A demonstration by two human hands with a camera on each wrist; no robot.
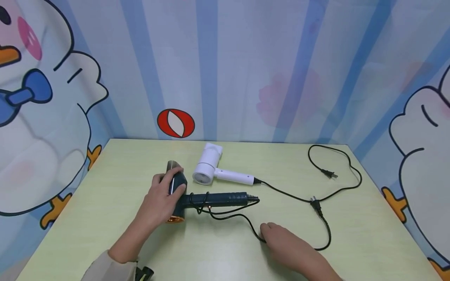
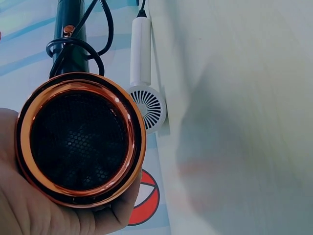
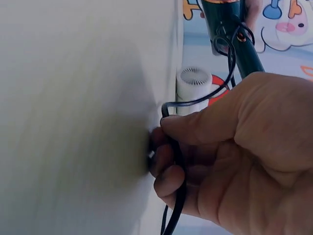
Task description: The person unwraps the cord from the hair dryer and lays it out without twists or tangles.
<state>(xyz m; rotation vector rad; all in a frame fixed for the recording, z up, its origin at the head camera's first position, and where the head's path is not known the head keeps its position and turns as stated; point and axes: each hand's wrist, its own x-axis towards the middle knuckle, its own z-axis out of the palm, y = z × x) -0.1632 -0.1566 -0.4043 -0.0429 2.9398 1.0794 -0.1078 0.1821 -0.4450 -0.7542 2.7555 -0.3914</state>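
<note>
My left hand grips the barrel of a dark green hair dryer, whose handle points right. The left wrist view shows its copper-ringed mesh end facing the camera, fingers curled round behind it. Black cord loops about the handle and runs to my right hand. In the right wrist view that hand pinches the cord between thumb and fingers, close over the table. The cord leaves the hand to the right, curving up to a two-pin plug.
Behind lies a white hair dryer, its handle pointing right. Its black cord crosses near the dark dryer's plug and loops to another plug at the far right. A printed curtain stands along the table's back edge.
</note>
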